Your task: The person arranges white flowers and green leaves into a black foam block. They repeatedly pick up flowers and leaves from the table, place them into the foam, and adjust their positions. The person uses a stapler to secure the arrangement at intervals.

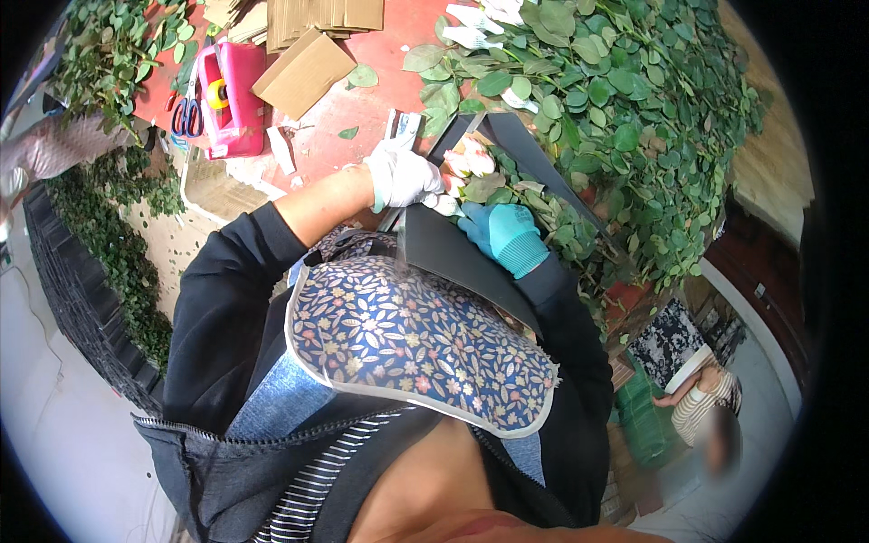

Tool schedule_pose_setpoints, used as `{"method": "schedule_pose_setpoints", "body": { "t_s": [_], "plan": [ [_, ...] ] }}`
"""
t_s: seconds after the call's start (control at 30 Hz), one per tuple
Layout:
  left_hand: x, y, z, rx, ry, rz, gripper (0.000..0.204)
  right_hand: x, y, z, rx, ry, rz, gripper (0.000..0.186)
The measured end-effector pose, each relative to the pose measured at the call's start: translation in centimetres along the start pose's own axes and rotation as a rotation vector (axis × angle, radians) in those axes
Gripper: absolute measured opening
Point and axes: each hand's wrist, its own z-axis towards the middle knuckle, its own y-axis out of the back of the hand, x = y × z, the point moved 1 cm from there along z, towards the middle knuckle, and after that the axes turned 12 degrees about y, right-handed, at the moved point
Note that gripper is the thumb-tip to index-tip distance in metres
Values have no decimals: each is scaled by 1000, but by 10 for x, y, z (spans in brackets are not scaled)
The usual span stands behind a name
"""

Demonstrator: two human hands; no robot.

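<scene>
Pale pink roses (469, 158) lie with their leafy stems inside a folded black sheet (453, 258) in front of me. My left hand (405, 178), in a white glove, is closed at the rose heads, its fingertips partly hidden among them. On the stem side, my right hand (503, 237) wears a teal glove and has its fingers bent round the stems just below the blooms. The sheet's near flap rests against my flowered apron (416, 344). Its far flap (548, 176) stands behind the leaves.
A pink tape dispenser (243, 109), dark-handled scissors (186, 118) and folded cardboard pieces (306, 74) are on the red table (389, 63). Leafy stems (625, 109) heap up at the right. Stacked black sheets (86, 290) stand at the left. Another person (711, 398) is at the lower right.
</scene>
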Motion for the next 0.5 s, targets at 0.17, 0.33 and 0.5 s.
{"method": "schedule_pose_setpoints", "body": {
  "t_s": [0.17, 0.33, 0.5],
  "plan": [
    [18, -1, -7, -178, -49, -104, 16, -14, -21, 6, 59, -52, -7, 36],
    [34, 76, -108, 183, 495, 153, 19, -5, -11, 11, 89, -70, -69, 33],
    [55, 59, -186, 174, 733, 267, 20, -8, -3, 20, 225, 38, -81, 36]
  ]
}}
